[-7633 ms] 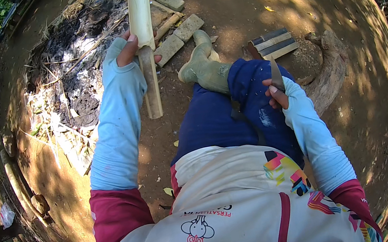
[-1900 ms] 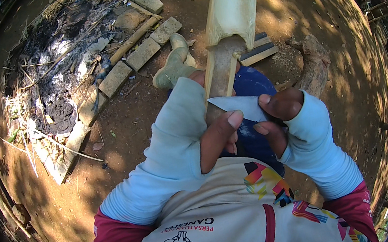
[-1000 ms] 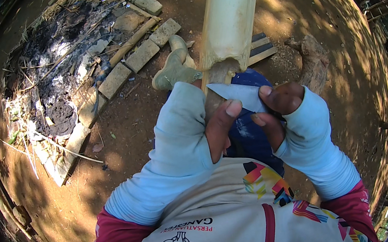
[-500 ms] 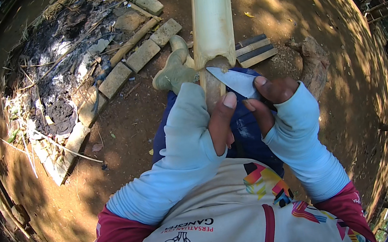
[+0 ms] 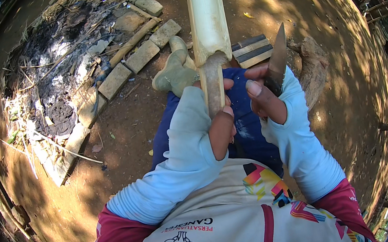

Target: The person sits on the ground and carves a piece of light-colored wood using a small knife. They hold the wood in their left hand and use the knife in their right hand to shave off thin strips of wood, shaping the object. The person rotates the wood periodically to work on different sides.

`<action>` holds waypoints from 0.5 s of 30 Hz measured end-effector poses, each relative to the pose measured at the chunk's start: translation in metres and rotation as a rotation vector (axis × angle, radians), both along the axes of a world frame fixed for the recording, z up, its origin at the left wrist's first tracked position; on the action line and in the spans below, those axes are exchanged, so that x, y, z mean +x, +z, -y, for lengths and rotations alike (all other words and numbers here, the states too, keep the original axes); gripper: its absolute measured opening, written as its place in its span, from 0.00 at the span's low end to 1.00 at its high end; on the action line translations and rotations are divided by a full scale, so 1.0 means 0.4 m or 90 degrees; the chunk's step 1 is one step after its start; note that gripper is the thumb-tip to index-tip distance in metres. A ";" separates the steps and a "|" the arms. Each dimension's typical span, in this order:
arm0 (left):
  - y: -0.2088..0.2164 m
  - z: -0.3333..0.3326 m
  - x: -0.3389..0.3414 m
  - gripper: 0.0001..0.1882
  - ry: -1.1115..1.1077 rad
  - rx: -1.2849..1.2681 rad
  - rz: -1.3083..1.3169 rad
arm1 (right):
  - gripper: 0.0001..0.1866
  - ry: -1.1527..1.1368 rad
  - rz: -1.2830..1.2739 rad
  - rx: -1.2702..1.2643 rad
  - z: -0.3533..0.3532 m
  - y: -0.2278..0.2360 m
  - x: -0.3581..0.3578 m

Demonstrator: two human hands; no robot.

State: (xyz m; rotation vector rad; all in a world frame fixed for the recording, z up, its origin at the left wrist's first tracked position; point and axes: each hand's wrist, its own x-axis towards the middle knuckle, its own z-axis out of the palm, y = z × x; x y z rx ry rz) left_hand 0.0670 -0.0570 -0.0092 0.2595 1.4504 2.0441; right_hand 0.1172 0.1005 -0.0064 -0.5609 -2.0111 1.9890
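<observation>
A long pale piece of split bamboo [image 5: 207, 17] points away from me, its hollow side up. At its near end it narrows through a curved notch to a slim strip. My left hand [image 5: 220, 129] is wrapped round that strip, the thumb on its right edge. Just to the right, my right hand [image 5: 268, 95] grips a knife [image 5: 279, 60] with a pointed blade. The blade stands up and away from me, apart from the bamboo; the handle is mostly hidden in my fingers. Pale sleeves cover both palms and leave the fingers bare.
Several dark and pale bamboo strips [image 5: 251, 50] lie beyond my knees, beside a wooden stump [image 5: 313, 69]. At the left, a row of bricks [image 5: 143, 57] borders an ash heap [image 5: 71, 44] with sticks. My boot [image 5: 174, 72] rests on the dirt ground [image 5: 124, 138].
The knife has left the notch and swung right and upright in my right hand. The bamboo has shifted slightly left, and my left fingers now show around the strip.
</observation>
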 end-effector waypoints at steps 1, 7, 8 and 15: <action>0.001 0.000 0.001 0.19 -0.003 -0.004 -0.003 | 0.25 0.003 0.000 -0.007 0.003 -0.001 -0.005; 0.004 0.011 0.002 0.23 -0.032 0.041 0.019 | 0.27 0.034 -0.008 -0.013 0.018 0.021 -0.021; 0.006 0.013 0.000 0.23 -0.036 0.043 0.021 | 0.28 0.038 -0.013 -0.017 0.019 0.022 -0.020; 0.008 0.015 -0.007 0.26 -0.055 0.073 0.042 | 0.33 0.055 -0.044 0.025 -0.006 -0.007 0.002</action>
